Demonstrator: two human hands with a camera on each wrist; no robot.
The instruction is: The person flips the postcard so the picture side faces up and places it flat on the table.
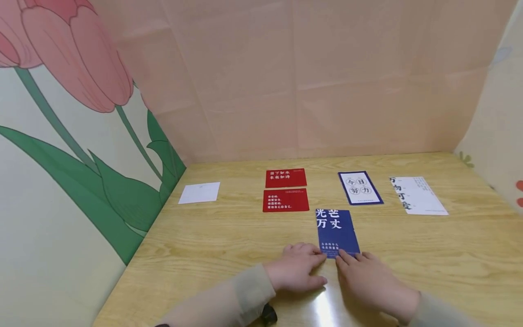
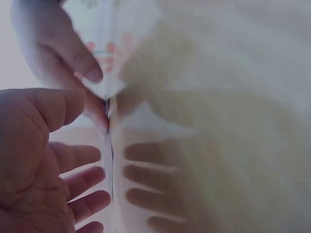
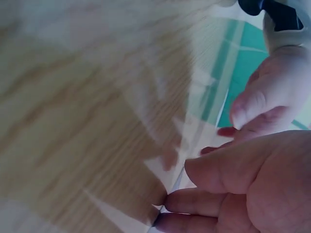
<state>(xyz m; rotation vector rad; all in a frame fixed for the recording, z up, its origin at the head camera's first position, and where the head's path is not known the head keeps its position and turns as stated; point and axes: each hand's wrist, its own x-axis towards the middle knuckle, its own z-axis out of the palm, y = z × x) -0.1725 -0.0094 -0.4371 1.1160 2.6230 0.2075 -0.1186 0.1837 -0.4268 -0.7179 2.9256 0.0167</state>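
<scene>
A blue card (image 1: pixel 338 234) with white characters lies flat on the wooden table in the head view. At its lower left corner the fingertips of my left hand (image 1: pixel 297 268) touch it. My right hand (image 1: pixel 371 282) rests its fingertips on the card's bottom edge toward the right. In the left wrist view the left hand (image 2: pixel 29 160) has its fingers extended and spread, with thumb apart. The right wrist view shows the right hand's (image 3: pixel 252 187) fingers fairly straight, fingertips at a thin edge near the tabletop. The card's face is not visible in either wrist view.
Two red cards (image 1: pixel 286 200) lie one above the other behind the blue card. A plain white card (image 1: pixel 199 193) is at far left. To the right are a blue-bordered card (image 1: pixel 373 198) and a white printed card (image 1: pixel 426 195). A wall covering (image 1: pixel 327 81) stands behind the table (image 1: pixel 196 240).
</scene>
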